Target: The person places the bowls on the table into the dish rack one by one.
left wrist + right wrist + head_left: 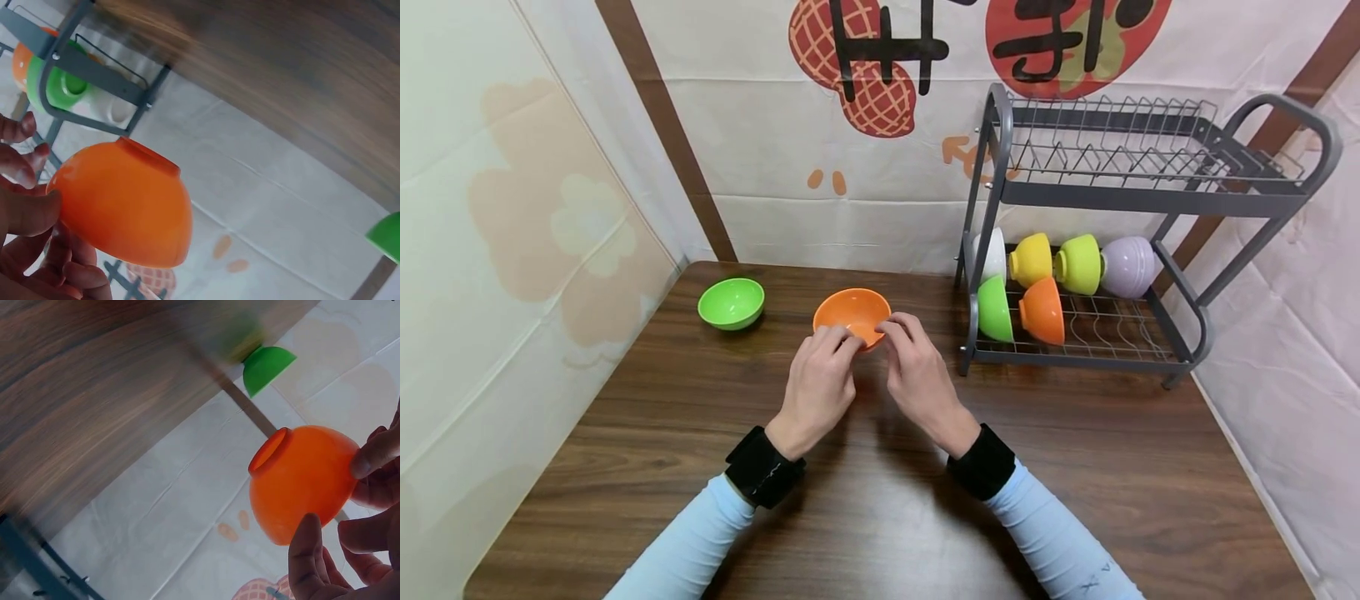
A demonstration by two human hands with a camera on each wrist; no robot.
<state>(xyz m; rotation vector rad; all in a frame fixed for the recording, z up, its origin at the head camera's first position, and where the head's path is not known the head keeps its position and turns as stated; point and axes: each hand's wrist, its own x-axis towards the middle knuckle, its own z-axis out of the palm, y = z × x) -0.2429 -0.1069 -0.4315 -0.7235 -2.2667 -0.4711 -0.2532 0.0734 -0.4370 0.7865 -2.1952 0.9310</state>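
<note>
A small orange bowl [842, 307] is held near the middle of the table's far side, its opening tilted toward the head camera. My left hand [822, 379] pinches its near rim; the left thumb [37, 212] presses the outside wall. At the rim's right side is my right hand [917, 371], its thumb [306, 540] and index finger [359, 534] spread apart around the edge, without a visible pinch. The bowl's foot ring [269, 452] faces the wrist cameras. A green bowl [732, 303] sits upright on the table to the left.
On the right stands a dark grey two-tier dish rack [1165, 200]. Its lower tier holds several bowls on their sides, among them a green bowl [995, 310], an orange bowl [1043, 311] and a purple bowl [1127, 267]. A printed curtain [737, 150] hangs behind the wooden table [662, 433].
</note>
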